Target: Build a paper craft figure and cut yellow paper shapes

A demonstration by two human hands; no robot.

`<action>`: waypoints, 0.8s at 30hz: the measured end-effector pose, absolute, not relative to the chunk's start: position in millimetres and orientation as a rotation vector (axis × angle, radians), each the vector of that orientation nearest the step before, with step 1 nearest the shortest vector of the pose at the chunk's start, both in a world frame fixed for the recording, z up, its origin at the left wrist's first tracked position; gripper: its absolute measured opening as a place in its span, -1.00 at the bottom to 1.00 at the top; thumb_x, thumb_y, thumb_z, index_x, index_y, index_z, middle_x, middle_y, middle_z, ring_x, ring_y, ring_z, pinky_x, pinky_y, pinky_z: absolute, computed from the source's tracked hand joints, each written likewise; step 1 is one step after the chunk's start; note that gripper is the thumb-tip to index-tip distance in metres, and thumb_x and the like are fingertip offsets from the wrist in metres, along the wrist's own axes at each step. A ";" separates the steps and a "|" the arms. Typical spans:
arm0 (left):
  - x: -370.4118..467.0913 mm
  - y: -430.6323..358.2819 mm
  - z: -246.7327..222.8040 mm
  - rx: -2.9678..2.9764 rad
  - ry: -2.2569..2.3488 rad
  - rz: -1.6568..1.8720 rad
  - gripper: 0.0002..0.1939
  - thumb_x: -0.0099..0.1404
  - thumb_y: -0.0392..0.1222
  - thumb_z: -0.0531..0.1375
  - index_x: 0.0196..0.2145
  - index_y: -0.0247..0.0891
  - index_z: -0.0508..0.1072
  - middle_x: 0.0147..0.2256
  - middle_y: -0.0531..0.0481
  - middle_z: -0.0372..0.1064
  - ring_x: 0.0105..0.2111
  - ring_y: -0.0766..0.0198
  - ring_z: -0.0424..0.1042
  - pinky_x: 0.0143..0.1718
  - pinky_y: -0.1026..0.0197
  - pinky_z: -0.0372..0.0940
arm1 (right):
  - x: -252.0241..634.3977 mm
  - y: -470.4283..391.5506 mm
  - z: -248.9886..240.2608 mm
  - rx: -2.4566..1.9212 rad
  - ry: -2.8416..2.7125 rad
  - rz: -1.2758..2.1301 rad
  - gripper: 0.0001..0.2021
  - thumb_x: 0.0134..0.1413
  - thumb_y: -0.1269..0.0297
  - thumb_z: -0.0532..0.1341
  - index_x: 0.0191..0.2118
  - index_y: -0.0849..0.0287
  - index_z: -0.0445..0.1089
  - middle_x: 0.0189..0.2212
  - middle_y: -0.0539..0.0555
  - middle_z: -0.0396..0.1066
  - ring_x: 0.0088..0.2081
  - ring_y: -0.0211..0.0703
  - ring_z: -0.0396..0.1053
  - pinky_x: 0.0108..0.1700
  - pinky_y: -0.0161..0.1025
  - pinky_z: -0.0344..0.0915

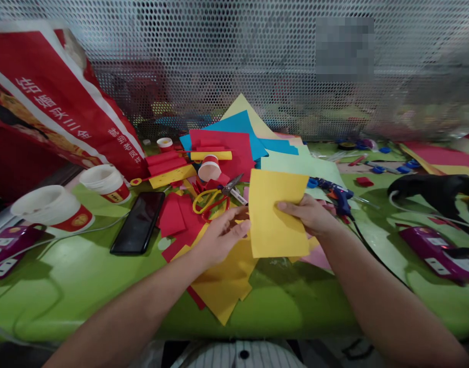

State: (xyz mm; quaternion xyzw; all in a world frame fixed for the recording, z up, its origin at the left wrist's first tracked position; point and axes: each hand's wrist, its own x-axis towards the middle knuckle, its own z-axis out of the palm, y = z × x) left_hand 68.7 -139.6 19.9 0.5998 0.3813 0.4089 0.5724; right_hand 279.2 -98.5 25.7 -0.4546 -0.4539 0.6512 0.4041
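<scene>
A yellow paper sheet (277, 214) is held upright above the table by my right hand (311, 214), thumb on its front at the right edge. At the sheet's left edge is my left hand (227, 232), its fingers curled and partly apart; whether they touch the sheet I cannot tell. Below lie more yellow sheets (223, 286) and red paper pieces (172, 214). Scissors with yellow and red handles (211, 200) rest just beyond my left hand. Behind my right hand lies a blue glue gun (336, 193).
White-and-red paper cups (52, 207) and a black phone (138, 223) are at the left, near a large red bag (58, 97). Blue sheets (238, 128) lie at the back. Purple power strips (436, 253) sit at both sides. A perforated metal panel (227, 46) stands behind.
</scene>
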 end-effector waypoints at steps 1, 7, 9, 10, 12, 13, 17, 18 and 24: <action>68.7 -138.5 19.4 1.328 0.878 0.986 -0.57 0.16 0.05 0.16 -0.09 -0.27 0.39 -0.23 -0.12 0.44 -0.35 0.27 0.39 -0.39 0.27 0.27 | 276.0 -99.9 23.6 -1.160 -1.186 1.673 -0.67 -0.40 0.14 0.42 -0.40 0.19 0.48 -0.43 0.09 0.54 -0.43 -0.10 0.48 -0.38 -0.17 0.42; 69.5 -133.4 18.8 1.064 0.965 1.048 -0.73 0.02 -0.05 0.30 -0.38 -0.31 0.47 -0.44 0.01 0.45 -0.42 0.25 0.41 -0.35 0.20 0.29 | 260.1 -107.7 14.1 -1.105 -1.403 1.760 -0.68 -0.30 0.06 0.37 -0.38 0.15 0.49 -0.42 0.07 0.53 -0.44 -0.14 0.46 -0.41 -0.21 0.40; 69.6 -131.4 20.0 0.947 0.925 1.070 -0.76 -0.01 -0.10 0.31 -0.38 -0.29 0.49 -0.45 0.03 0.47 -0.43 0.25 0.43 -0.34 0.19 0.30 | 260.1 -105.1 12.3 -1.071 -1.325 1.643 -0.61 -0.22 -0.04 0.30 -0.28 0.11 0.47 -0.40 0.07 0.53 -0.41 -0.14 0.46 -0.40 -0.21 0.39; 69.3 -130.2 20.4 0.879 0.899 1.084 -0.76 -0.02 -0.12 0.32 -0.37 -0.28 0.50 -0.45 0.03 0.48 -0.44 0.25 0.44 -0.33 0.19 0.31 | 261.3 -102.8 11.8 -1.057 -1.275 1.545 -0.59 -0.16 -0.06 0.26 -0.20 0.08 0.45 -0.38 0.05 0.52 -0.42 -0.16 0.45 -0.40 -0.22 0.38; 68.2 -127.1 20.8 0.762 0.872 1.111 -0.76 -0.04 -0.16 0.33 -0.37 -0.28 0.50 -0.46 0.03 0.49 -0.46 0.26 0.44 -0.35 0.19 0.32 | 264.8 -97.6 11.0 -1.037 -1.232 1.313 -0.55 -0.10 -0.01 0.23 -0.04 0.00 0.36 -0.35 0.00 0.51 -0.45 -0.22 0.42 -0.40 -0.24 0.37; 67.5 -125.6 20.7 0.723 0.870 1.125 -0.76 -0.05 -0.18 0.34 -0.37 -0.28 0.50 -0.46 0.02 0.50 -0.47 0.26 0.45 -0.36 0.20 0.32 | 266.5 -95.4 10.6 -1.027 -1.255 1.207 -0.53 -0.09 0.05 0.25 0.01 -0.04 0.32 -0.33 -0.02 0.51 -0.45 -0.23 0.41 -0.38 -0.24 0.37; 64.7 -121.6 19.2 0.678 0.877 1.150 -0.75 -0.05 -0.21 0.33 -0.35 -0.29 0.50 -0.40 -0.02 0.52 -0.43 0.24 0.47 -0.33 0.19 0.32 | 267.6 -94.8 8.3 -0.946 -1.523 0.983 -0.61 -0.14 0.25 0.29 -0.08 -0.07 0.42 -0.17 0.00 0.48 -0.24 -0.14 0.43 -0.18 -0.15 0.37; 64.3 -121.1 18.7 0.685 0.878 1.147 -0.75 -0.04 -0.21 0.33 -0.34 -0.28 0.50 -0.38 -0.02 0.52 -0.42 0.23 0.47 -0.32 0.18 0.32 | 266.1 -96.5 8.0 -0.919 -1.588 0.983 -0.68 -0.15 0.26 0.29 -0.16 -0.07 0.47 -0.15 0.01 0.47 -0.19 -0.11 0.42 -0.13 -0.12 0.36; 63.0 -118.0 15.5 0.780 0.885 1.114 -0.72 -0.04 -0.22 0.33 -0.30 -0.24 0.49 -0.35 0.01 0.52 -0.38 0.23 0.47 -0.32 0.19 0.31 | 257.1 -105.5 14.6 -0.830 -1.676 1.076 -0.81 -0.22 0.10 0.34 -0.37 -0.06 0.55 -0.17 0.06 0.47 -0.15 0.00 0.41 -0.18 -0.10 0.37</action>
